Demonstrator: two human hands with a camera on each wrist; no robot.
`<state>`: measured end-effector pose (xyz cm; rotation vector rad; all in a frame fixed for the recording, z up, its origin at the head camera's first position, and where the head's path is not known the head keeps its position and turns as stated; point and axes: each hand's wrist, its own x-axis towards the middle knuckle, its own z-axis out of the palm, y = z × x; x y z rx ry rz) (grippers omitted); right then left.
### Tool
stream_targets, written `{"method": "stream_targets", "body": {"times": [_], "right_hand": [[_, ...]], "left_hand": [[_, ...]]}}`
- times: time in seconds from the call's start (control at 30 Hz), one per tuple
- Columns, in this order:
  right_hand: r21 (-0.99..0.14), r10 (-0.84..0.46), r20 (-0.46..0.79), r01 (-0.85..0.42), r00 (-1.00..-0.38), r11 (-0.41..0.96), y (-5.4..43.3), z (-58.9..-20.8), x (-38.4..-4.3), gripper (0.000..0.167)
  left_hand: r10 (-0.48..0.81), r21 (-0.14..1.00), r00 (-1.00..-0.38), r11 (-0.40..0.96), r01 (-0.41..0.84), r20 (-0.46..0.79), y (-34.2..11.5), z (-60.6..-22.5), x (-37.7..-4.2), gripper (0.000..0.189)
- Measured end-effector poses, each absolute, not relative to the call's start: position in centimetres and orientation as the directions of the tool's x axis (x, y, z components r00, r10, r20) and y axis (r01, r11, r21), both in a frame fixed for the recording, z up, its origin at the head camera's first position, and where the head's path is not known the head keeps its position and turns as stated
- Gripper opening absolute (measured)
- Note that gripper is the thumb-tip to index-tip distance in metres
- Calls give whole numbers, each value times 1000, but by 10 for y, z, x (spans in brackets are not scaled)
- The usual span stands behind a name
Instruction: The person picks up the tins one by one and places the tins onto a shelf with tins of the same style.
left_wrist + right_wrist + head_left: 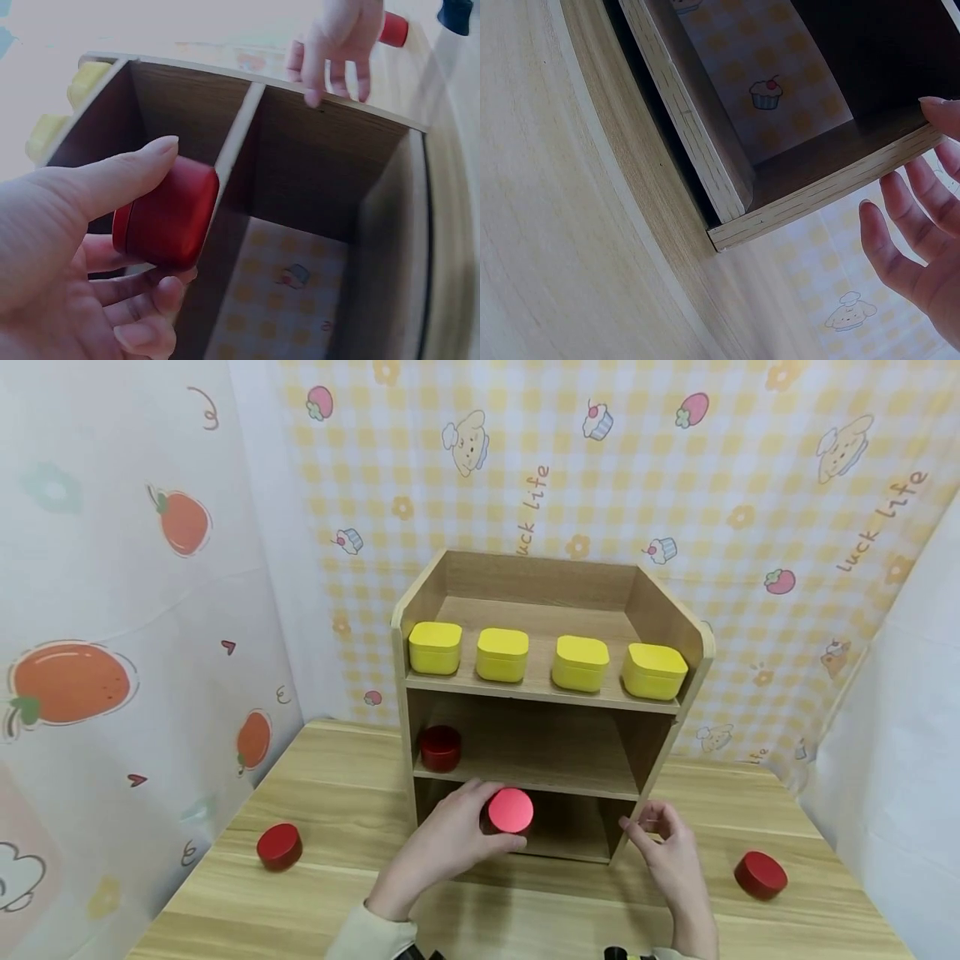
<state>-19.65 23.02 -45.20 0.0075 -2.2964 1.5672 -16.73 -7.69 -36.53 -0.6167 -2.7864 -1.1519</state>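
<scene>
My left hand (453, 835) grips a round red tin (511, 811) between thumb and fingers, in front of the wooden shelf (517, 783). In the left wrist view this red tin (174, 214) is held near the edge of the middle board, not resting on it. At the shelf's lower right, my right hand (667, 843) pinches the side panel; the right wrist view has the thumb on the inner side and the fingers (900, 195) on the outer. Another red tin (440, 749) stands at the left end of the middle tier.
Several yellow boxes (502, 654) stand in a row on the top tier. One red tin (280, 847) lies on the table left of the shelf, another red tin (761, 874) on the right. A patterned cloth (600, 468) hangs behind the shelf.
</scene>
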Motion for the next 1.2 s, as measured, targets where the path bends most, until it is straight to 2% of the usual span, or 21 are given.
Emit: {"method": "stream_targets", "body": {"times": [0.5, 0.7, 0.97, 1.2], "right_hand": [[-898, 191, 297, -206, -936, 390, 231, -452, -196, 26], [-895, 189, 292, -198, -938, 400, 231, -452, -195, 26], [-894, 188, 295, -201, -937, 401, 230, -453, -195, 27], [-901, 200, 280, -185, -939, 393, 230, -452, -195, 27]], "left_hand": [[132, 577, -920, 744, 337, 368, -58, -336, -187, 59], [116, 569, -911, 748, 342, 395, -53, -341, -197, 48], [70, 561, -894, 756, 337, 443, -49, -345, -205, 50], [28, 588, -900, 748, 307, 435, -47, -347, -207, 49]]}}
